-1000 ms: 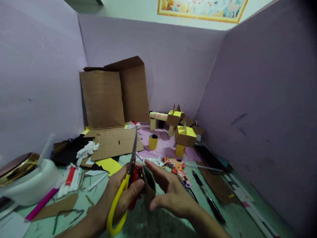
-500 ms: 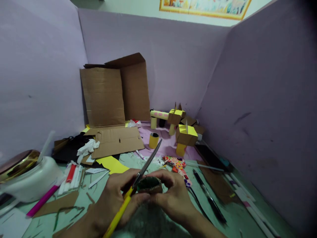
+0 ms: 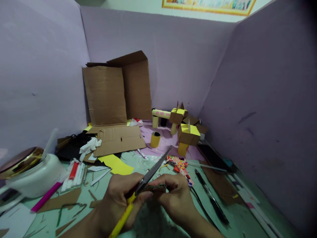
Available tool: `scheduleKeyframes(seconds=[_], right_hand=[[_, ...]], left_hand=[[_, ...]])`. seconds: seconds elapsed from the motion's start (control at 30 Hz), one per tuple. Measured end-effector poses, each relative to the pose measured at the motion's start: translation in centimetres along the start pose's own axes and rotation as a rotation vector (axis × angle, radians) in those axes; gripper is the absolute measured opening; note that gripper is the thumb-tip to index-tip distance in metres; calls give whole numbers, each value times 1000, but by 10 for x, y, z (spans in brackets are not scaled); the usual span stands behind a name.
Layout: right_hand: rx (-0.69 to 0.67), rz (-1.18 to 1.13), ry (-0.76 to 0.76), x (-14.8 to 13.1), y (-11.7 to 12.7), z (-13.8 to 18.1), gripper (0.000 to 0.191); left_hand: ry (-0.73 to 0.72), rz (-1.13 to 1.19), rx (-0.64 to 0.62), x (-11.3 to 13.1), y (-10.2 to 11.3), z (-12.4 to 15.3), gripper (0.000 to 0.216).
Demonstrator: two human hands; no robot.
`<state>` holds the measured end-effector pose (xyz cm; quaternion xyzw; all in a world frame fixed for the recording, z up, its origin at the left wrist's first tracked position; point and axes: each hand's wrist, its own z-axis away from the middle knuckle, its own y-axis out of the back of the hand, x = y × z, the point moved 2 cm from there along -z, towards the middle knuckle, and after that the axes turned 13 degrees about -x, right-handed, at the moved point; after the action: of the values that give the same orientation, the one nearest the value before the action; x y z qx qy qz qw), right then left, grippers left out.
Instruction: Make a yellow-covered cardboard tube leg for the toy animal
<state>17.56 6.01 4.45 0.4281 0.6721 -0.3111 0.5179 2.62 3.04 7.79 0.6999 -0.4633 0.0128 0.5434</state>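
Note:
Close in front of me, my left hand (image 3: 123, 191) is closed, with the yellow-handled scissors (image 3: 153, 168) lodged in it. Their blades look closed together and point up to the right. A small piece of corrugated cardboard (image 3: 156, 187) sits between both hands, its ridged edge towards me. My left thumb reaches its near side, while my right hand (image 3: 177, 198) pinches its right end between thumb and fingers. The lower part of the piece is in shadow. Beyond the blades a short yellow tube (image 3: 155, 139) stands upright on pink cloth.
Yellow-topped cardboard figures (image 3: 188, 135) stand at the back right. To the right lie a black-handled tool (image 3: 211, 198) and a flowered glue gun (image 3: 180, 163) with its cord. A white pot (image 3: 37, 177), glue sticks (image 3: 77, 175), cardboard scraps and a folded cardboard box (image 3: 106, 96) are on the left.
The cardboard piece has gone from a rounded opening with a green inside to a flatter, edge-on look. The scissors' tips have swung to the right. The view has shifted slightly.

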Motion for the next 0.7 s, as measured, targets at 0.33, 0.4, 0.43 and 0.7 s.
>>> scheduleKeyframes(seconds=[0.33,0.4,0.43,0.7], right_hand=[[103,42,-28,-9,30,-8,68],[320,-208,-131,0,35,-11,64],[341,-378,-199,4,33,-12,62],[76,-1051,-16,2,11,-17,29]], left_hand=[[433,225,544,-17,16,7,17],[461,279,732,-25,18,10,23],[435,343,807,-28,18,11,25],[598,892,658,-21,-33,10,40]])
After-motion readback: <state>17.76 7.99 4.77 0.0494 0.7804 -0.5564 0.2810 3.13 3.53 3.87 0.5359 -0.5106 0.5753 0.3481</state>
